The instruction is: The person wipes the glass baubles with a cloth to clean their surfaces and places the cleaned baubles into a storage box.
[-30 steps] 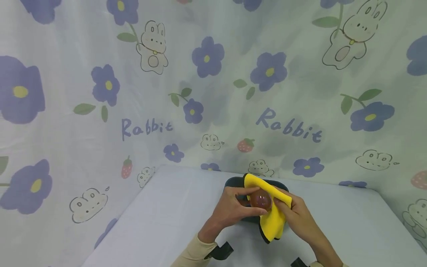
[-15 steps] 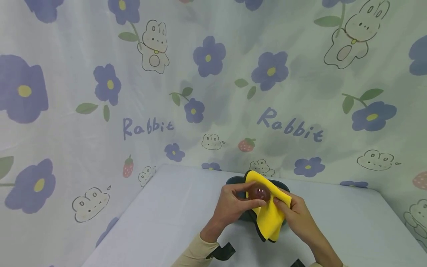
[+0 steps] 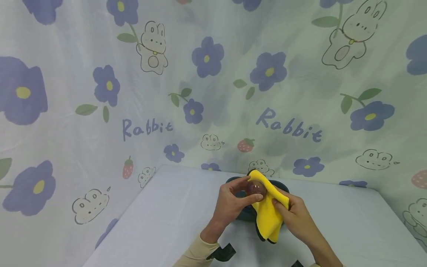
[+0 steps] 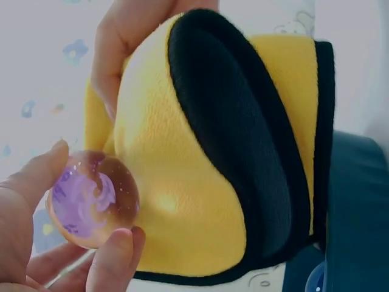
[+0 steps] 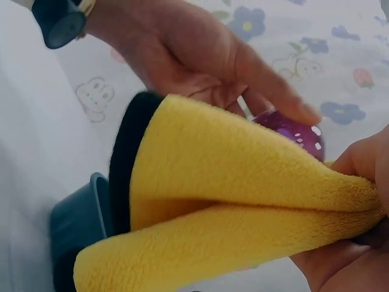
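My left hand [image 3: 230, 202] pinches a clear, shiny ball [image 3: 255, 189] between thumb and fingers. Purple and white swirls show inside the ball [image 4: 91, 198] in the left wrist view. A yellow cloth [image 3: 269, 217] with black edging is gripped by my right hand [image 3: 295, 209], its lower part hanging in loose folds. The cloth lies against the ball's right side, and part of the ball is behind it in the right wrist view. Both hands are above a dark teal basin [image 3: 280, 183], much of which they and the cloth hide.
The basin stands on a white-covered table [image 3: 160, 222]. In the left wrist view a blue rounded thing [image 4: 315, 280] shows partly at the basin, too cut off to name. Behind the table hangs a curtain [image 3: 227, 100] printed with rabbits, flowers and strawberries.
The ball and my left fingers have moved slightly up and to the left. The ball looks turned, and the cloth's upper edge has shifted and curled over beside it. Both grips persist.
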### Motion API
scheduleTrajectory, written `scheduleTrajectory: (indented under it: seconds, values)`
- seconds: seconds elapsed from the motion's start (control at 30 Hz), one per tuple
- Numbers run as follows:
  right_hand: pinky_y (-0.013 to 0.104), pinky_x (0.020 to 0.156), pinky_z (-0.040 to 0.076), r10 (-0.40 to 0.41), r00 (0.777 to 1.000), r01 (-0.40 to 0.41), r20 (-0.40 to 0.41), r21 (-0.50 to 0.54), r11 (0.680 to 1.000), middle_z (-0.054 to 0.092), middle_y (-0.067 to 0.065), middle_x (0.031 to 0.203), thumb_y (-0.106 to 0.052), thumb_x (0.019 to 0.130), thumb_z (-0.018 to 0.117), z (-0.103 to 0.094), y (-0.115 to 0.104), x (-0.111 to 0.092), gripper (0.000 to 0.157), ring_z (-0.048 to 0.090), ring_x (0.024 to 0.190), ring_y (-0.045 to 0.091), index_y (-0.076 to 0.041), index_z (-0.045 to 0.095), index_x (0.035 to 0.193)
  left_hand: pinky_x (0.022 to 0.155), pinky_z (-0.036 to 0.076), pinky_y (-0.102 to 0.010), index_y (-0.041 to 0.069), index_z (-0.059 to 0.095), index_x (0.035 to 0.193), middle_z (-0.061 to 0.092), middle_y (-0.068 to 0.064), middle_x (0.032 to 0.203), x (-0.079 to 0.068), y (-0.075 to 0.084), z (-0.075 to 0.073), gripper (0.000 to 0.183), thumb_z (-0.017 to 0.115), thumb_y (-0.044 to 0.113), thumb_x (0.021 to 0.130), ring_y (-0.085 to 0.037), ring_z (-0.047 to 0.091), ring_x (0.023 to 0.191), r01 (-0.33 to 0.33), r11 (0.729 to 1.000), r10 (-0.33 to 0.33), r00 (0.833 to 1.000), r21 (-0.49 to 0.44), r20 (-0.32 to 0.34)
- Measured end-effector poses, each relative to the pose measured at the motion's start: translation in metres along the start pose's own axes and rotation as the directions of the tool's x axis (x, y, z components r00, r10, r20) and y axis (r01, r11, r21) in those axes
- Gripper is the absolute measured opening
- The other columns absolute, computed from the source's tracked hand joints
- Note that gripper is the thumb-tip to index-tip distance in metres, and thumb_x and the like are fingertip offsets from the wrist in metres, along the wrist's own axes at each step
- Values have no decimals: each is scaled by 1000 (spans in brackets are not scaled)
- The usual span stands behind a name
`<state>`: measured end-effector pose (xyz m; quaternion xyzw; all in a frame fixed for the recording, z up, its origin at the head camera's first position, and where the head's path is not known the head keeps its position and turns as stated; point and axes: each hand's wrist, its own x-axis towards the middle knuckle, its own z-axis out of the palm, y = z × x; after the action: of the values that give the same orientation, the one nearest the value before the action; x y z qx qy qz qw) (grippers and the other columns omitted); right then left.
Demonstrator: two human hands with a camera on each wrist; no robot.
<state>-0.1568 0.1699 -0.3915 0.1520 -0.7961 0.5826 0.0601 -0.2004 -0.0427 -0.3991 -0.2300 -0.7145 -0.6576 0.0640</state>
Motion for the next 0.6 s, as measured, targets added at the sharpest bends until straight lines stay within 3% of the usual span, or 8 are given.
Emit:
scheduleTrajectory:
  seconds: [0.1, 0.33, 0.47, 0.6]
  values:
    - [25, 72, 61, -22, 1000, 21, -5, -20, 1000, 70, 20, 116, -8, 105, 56, -1, -2, -1, 46, 66, 81, 11, 5, 50, 149, 97, 59, -25, 19, 67, 137, 76, -2, 119, 0, -1, 0, 57, 87, 31, 85, -14, 71, 110, 10, 1000, -9, 1000, 29, -15]
    - [24, 77, 61, -11, 1000, 9, -20, -82, 997, 71, 19, 117, -3, 103, 57, 3, -9, -5, 47, 66, 83, 14, 1, 51, 149, 86, 63, -25, 20, 73, 127, 75, -3, 121, 2, -2, -2, 47, 87, 33, 84, -17, 71, 107, 81, 996, -82, 996, 48, 20]
    - [25, 77, 61, -2, 999, -3, -41, -132, 991, 72, 17, 115, -1, 101, 59, 6, -13, -7, 48, 65, 81, 14, -1, 53, 149, 81, 60, -26, 16, 77, 103, 74, -3, 101, 3, -2, -3, 27, 85, 35, 86, -13, 66, 92, 66, 992, -70, 997, 105, 43]
    - [26, 78, 62, -32, 998, 22, -56, -171, 985, 74, 15, 119, 0, 100, 59, 8, -15, -9, 50, 66, 82, 12, -6, 54, 149, 76, 57, -26, 16, 71, 90, 64, -5, 91, 4, -2, -3, 25, 83, 37, 88, -12, 60, 86, 61, 990, -69, 995, 124, 67]
